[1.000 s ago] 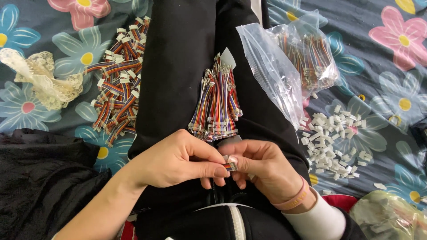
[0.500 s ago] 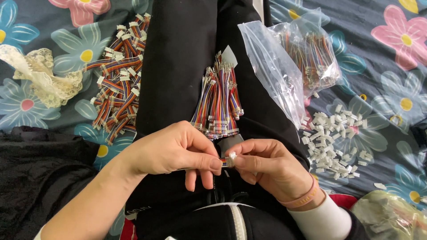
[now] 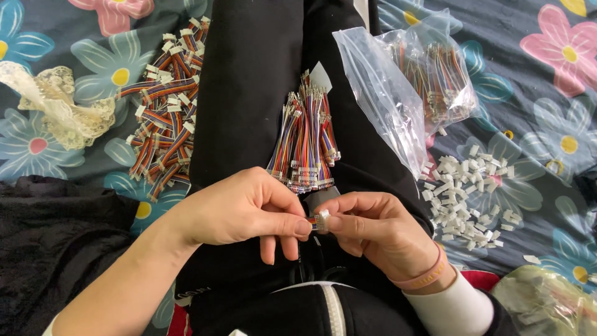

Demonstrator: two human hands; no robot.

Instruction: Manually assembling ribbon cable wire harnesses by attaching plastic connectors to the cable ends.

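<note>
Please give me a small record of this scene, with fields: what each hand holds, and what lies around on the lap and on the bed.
left hand: pinches one end of a small cable piece
right hand: pinches the other end, at its white connector
lap: cable bundle on black trousers
left of legs: cable pile, lace cloth
right of legs: clear bag with cables, loose white connectors
surface: floral sheet

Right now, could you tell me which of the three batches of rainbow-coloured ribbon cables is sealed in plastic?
The batch in the clear plastic bag, upper right. The bundle on the black-clothed lap and the pile on the floral fabric lie bare.
</note>
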